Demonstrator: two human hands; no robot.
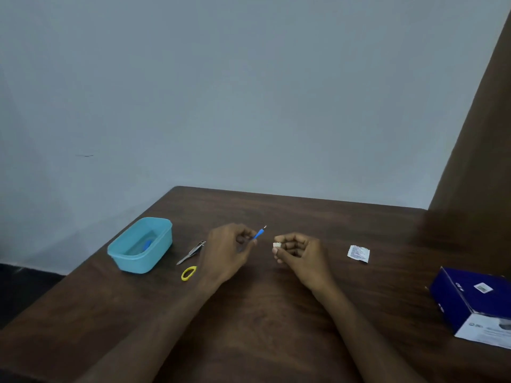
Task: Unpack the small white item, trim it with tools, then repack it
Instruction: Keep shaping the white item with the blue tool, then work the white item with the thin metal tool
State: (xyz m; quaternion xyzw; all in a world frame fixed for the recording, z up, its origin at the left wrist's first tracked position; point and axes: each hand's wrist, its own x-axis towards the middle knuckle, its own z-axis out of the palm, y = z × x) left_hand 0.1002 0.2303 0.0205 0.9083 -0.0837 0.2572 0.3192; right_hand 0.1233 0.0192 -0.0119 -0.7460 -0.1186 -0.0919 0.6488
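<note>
My left hand [231, 248] grips a thin tool with a blue handle [259, 233]; its metal tip points up and to the right. My right hand [297, 252] is closed around the small white item [276, 245], which shows at the fingertips. The two hands are a short way apart above the middle of the brown table [276, 313]. A torn white packet [358, 253] lies flat to the right of my right hand.
A light blue plastic tub [141, 244] with a blue object inside stands at the left. Metal nail clippers [191, 252] and a yellow scissors handle [188, 273] lie beside my left wrist. A dark blue box [475, 302] sits at the right edge.
</note>
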